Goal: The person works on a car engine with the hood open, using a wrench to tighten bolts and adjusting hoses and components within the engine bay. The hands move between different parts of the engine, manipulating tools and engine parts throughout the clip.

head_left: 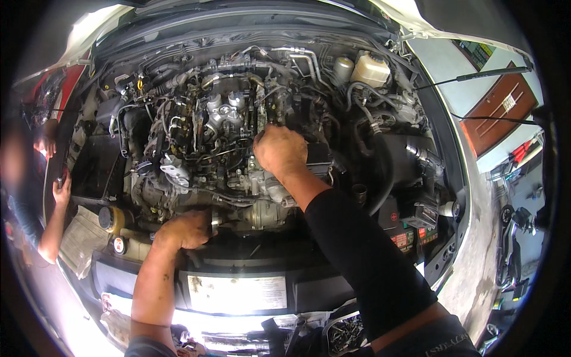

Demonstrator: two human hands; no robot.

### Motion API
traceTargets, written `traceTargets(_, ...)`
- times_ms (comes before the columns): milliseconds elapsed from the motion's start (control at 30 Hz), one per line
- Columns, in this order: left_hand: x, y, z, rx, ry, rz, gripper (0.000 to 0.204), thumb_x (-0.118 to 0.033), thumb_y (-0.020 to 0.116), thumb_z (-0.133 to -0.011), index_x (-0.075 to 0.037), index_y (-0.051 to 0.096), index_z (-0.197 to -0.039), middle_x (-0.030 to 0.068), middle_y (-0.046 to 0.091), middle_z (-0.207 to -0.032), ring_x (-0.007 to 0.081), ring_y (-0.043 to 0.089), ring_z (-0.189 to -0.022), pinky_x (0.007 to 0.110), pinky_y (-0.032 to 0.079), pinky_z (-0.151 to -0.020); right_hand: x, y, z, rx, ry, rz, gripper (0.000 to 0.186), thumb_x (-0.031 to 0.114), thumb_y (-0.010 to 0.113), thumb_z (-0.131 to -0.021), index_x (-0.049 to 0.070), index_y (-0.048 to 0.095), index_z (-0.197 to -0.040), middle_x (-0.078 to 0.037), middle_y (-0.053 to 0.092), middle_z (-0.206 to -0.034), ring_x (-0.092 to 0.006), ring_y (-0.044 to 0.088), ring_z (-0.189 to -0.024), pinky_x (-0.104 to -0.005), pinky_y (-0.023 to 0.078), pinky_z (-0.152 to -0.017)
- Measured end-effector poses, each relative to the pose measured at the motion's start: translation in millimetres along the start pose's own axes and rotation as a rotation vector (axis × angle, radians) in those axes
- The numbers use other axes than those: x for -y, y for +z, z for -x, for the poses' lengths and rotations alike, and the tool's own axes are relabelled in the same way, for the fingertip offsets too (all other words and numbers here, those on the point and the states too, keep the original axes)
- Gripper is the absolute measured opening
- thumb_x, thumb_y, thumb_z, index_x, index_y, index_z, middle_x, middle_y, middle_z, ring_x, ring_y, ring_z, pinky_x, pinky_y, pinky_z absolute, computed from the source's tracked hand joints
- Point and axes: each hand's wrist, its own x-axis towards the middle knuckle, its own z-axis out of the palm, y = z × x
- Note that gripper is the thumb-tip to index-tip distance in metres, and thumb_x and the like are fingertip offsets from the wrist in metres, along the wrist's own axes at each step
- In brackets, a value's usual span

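Both my hands are inside an open car engine bay. My left hand is closed at the front of the engine, low down, beside a small shiny metal cylinder. What its fingers grip is hidden in shadow. Higher up, my right hand is curled over the right side of the engine, its fingertips hidden behind the knuckles. Anything inside that hand cannot be seen. Left of it, a forked metal housing rises from the middle of the engine.
A white fluid reservoir stands at the back right, and a battery at the front right. A yellowish cap is at the front left. Another person's hand is by the left fender. Tools lie in a tray in front.
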Motion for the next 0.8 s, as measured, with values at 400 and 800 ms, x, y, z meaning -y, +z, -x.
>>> traceTargets(400,11,6,-14,0.132,-0.044,-0.040,0.049,-0.032,0.066,-0.096,-0.007,0.061,-0.138,0.0261,0.069,-0.127,0.0452,0.064,-0.121,0.050,0.054,-0.097,-4,2,-4,0.035,0.011,-0.055,0.034,0.032,0.057,-0.097,0.007,0.080,-0.099,-0.020,0.078,-0.101,-0.0374,0.077,-0.098,-0.0455,0.061,-0.087)
traceTargets(800,13,8,-31,0.255,-0.076,-0.116,0.045,-0.037,0.063,-0.099,-0.007,0.067,-0.133,0.0265,0.072,-0.119,0.0455,0.068,-0.111,0.050,0.055,-0.093,-6,-3,-4,0.051,-0.054,-0.122,0.038,0.038,0.059,-0.098,0.005,0.077,-0.093,-0.023,0.076,-0.091,-0.0413,0.076,-0.090,-0.0504,0.060,-0.083)
